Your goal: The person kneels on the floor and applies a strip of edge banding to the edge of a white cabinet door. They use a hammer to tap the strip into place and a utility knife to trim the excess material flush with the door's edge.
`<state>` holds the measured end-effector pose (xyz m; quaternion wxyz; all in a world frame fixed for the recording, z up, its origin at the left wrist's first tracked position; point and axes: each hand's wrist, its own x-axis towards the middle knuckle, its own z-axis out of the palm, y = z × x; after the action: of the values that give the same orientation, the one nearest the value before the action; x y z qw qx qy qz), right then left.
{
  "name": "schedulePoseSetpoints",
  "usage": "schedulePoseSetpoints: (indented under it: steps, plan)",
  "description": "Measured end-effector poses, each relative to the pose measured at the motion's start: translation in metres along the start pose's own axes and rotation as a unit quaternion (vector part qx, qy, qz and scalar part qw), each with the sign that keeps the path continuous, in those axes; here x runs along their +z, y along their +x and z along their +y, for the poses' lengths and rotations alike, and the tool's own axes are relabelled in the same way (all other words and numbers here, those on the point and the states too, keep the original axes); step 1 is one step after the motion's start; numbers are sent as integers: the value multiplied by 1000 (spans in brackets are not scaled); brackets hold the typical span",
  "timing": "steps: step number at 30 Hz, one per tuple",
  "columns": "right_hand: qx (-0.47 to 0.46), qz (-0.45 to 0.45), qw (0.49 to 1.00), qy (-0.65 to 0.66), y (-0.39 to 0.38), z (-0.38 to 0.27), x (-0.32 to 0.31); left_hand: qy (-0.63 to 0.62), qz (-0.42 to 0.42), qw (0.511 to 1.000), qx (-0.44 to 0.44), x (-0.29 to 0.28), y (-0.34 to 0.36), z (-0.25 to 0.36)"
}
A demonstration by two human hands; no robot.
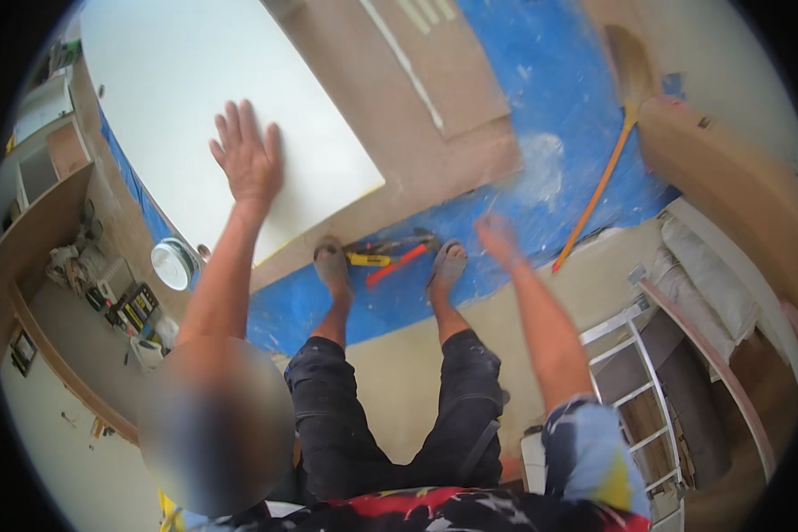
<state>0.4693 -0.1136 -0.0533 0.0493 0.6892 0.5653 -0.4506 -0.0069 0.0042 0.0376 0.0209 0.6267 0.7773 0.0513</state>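
Note:
My left hand (250,158) lies flat, fingers spread, over a large smooth white panel (213,71) at the upper left. It appears to rest on the panel's surface. To the right, above the blue sheeting, hangs my right hand (498,238), smeared by motion, so its fingers do not show clearly. Between my sandalled feet lie several hand tools, among them one with a red-orange handle (397,267) and a yellow piece (369,260). A brown board (470,151) lies beside the white panel.
Blue sheeting (301,310) covers part of the floor. A long orange-handled broom (598,197) lies at right, near a brown cardboard piece (714,155). An aluminium ladder (656,399) stands lower right. A white tub (172,264) sits left of my arm, near shelving with clutter.

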Motion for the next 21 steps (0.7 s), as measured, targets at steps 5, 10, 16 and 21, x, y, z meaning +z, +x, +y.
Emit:
schedulePoseSetpoints:
  steps: [5, 10, 16, 21]
  plan:
    - [38, 49, 994, -92, 129, 22, -16, 16, -33, 999, -37, -18, -3, 8]
    - [37, 211, 971, -105, 230, 26, -25, 20, 10, 1000, -2, -8, -10, 4]
    - [62, 209, 972, -86, 271, 44, -18, 10, 40, 999, 17, 0, -4, 4]
    - [69, 195, 978, -17, 279, 48, -19, 9, 58, 998, 22, 1, -4, 4]
